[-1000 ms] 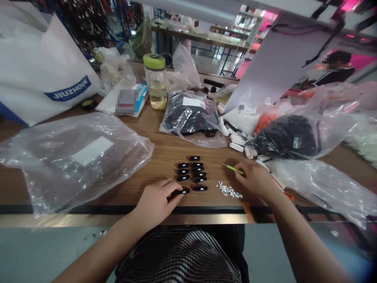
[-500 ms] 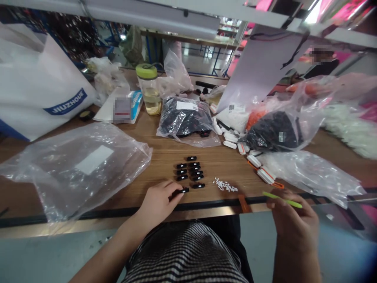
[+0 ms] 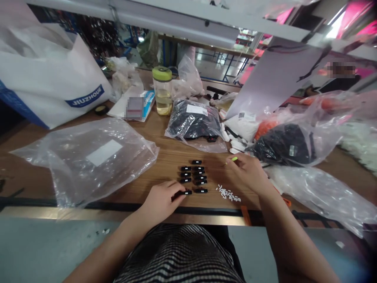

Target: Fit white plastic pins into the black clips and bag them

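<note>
In the head view, my left hand [image 3: 161,200] rests near the front of the table [image 3: 169,163], thumb and forefinger pinching a small black block [image 3: 187,192]. Its end with the white mark pokes out to the right of my fingertips. The metal front edge [image 3: 203,219] runs just below this hand, so there is little wood between my fingers and the drop.

My right hand [image 3: 247,171] is farther in, fingers curled round a green tool [image 3: 234,159], with the thin tip reaching left toward the other black blocks [image 3: 196,162]. These lie in two rough columns between my hands, the nearest one just right of the block I pinch. A scatter of white bits [image 3: 229,194] lies below my right hand, near the edge, and an orange strip [image 3: 245,214] crosses the edge beside it.

My widest room is left of the blocks, where bare wood runs up to a clear plastic bag [image 3: 64,173] spread flat; its lower corner hangs over the front edge. Beyond the blocks, a band of wood reaches to a bag of black parts [image 3: 191,122], with a lidded bottle [image 3: 163,96] behind. On the right it is tighter: a dark-filled bag [image 3: 282,147] sits just past my knuckles, and another plastic bag [image 3: 321,192] lies beside my forearm, sprawling down to the edge.
</note>
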A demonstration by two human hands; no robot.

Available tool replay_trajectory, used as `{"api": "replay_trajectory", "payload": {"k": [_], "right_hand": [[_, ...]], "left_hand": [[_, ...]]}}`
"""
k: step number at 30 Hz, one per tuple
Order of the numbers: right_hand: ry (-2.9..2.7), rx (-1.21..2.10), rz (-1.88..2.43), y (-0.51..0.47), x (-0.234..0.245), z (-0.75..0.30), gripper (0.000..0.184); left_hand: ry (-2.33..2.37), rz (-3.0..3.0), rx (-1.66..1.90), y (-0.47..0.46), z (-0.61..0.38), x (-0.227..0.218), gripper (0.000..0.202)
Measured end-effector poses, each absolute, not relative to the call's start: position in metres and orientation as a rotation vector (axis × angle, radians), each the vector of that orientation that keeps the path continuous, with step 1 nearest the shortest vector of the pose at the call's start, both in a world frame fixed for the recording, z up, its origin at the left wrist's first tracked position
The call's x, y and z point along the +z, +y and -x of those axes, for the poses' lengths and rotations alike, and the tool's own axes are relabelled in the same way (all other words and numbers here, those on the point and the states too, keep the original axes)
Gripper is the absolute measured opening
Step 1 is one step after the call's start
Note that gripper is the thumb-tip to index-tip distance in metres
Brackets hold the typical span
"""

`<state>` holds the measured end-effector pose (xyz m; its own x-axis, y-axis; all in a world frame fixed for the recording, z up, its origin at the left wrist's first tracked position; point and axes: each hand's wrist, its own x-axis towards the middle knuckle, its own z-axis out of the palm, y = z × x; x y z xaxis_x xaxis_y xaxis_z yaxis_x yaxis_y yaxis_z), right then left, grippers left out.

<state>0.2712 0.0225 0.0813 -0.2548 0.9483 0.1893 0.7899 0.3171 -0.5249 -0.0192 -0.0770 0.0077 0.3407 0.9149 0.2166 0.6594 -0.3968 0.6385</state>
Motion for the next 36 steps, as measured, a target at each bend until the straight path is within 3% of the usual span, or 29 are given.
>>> {"api": "replay_trajectory", "payload": {"k": [6,10,16,25,36], "right_hand": [[-1.953,0.528,1.567,0.023,0.074,-0.271,0.035],[-1.569,0.860,1.441,0.005,0.075,-0.254,0.035],[-1.558,1.204,1.258,-0.031,0.060,-0.211,0.035],[-1.664,1.065,1.268,-0.050,0.027,-0.206,0.030],[-1.787,0.949,1.206,-0.051,0.022,-0.204,0.024]], "left_hand": [[1.421,-2.121,0.754,-0.077,0.017,0.011,0.006],[1.482,-2.042,0.678,-0.080,0.014,0.016,0.005],[1.486,-1.976,0.760,-0.085,0.013,0.012,0.004],[1.476,-1.957,0.782,-0.083,0.009,0.008,0.007],[1.466,-1.928,0.776,-0.083,0.009,0.009,0.010]]}}
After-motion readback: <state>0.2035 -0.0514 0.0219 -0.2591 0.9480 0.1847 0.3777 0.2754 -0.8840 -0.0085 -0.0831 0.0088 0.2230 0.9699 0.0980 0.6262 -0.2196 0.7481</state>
